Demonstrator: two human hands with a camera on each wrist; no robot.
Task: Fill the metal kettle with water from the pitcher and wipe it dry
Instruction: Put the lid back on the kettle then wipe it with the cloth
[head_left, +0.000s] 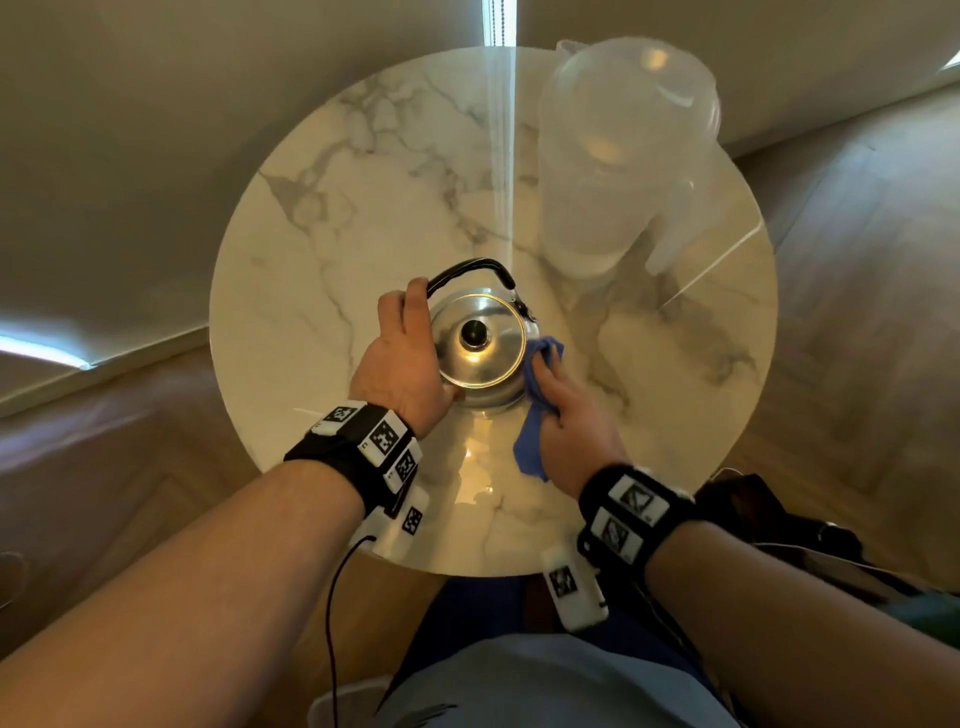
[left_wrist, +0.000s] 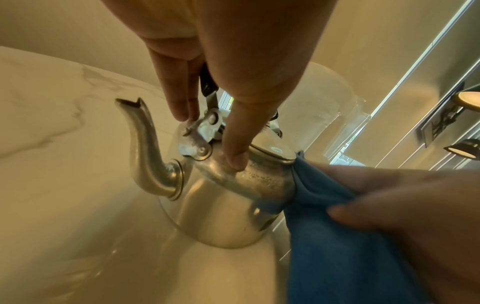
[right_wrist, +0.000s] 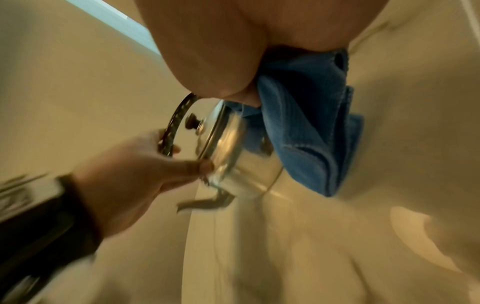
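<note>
The metal kettle (head_left: 478, 358) stands upright with its lid on, in the middle of the round marble table (head_left: 363, 208). My left hand (head_left: 415, 338) grips its left side, thumb on the shoulder (left_wrist: 236, 162), fingers by the handle hinge. The spout (left_wrist: 140, 139) points away from the cloth side. My right hand (head_left: 556, 395) holds a bunched blue cloth (head_left: 530, 447) and presses it against the kettle's right side (left_wrist: 306, 185). Small droplets show on the kettle's shoulder (left_wrist: 259, 176). The clear plastic pitcher (head_left: 613, 171) stands at the table's far right, untouched.
The table's near edge (head_left: 467, 569) is close to my lap. Wood floor surrounds the table, with a dark bag (head_left: 769, 514) at the right. A cable (head_left: 332, 597) hangs from my left wrist band.
</note>
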